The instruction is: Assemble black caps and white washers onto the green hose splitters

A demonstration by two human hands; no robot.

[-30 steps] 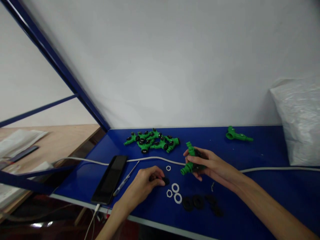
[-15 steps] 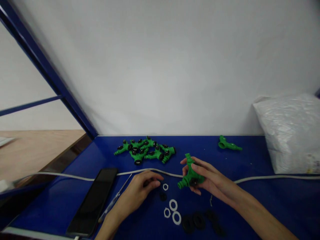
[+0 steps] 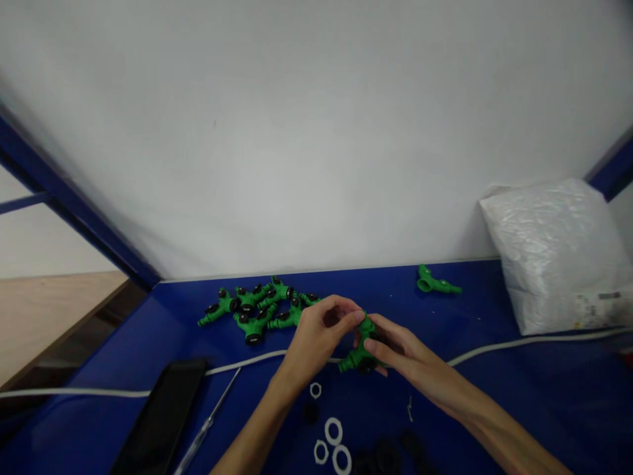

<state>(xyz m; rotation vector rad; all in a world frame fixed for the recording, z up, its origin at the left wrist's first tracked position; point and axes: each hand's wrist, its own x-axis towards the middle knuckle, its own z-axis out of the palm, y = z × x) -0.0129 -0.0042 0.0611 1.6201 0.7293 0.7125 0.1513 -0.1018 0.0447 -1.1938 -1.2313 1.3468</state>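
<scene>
My right hand [image 3: 395, 346] grips a green Y-shaped hose splitter [image 3: 357, 357], thumb on its near side. One ribbed branch points left, and a dark part shows on its underside. My left hand [image 3: 329, 326] meets it from the left, thumb and fingers pinched at the upper branch; whatever they hold there is hidden. Below the hands lie a small white nut [image 3: 315, 390], a larger white ring [image 3: 333, 431], another white ring [image 3: 341, 460] and a second white nut [image 3: 321, 452]. A small dark part [image 3: 311, 413] and black rings [image 3: 387, 455] sit dimly beside them.
Several green splitters with black knobs [image 3: 254, 325] lie behind my left hand. A single green body [image 3: 437, 284] rests at the back right, near a white plastic bag [image 3: 558, 264]. A white cable [image 3: 247, 361] crosses the table. A black phone [image 3: 161, 415] and a screwdriver [image 3: 200, 435] lie left.
My left hand has moved up and right from beside the small white nut to the splitter's upper branch. My right hand still holds the splitter. The camera view has shifted.
</scene>
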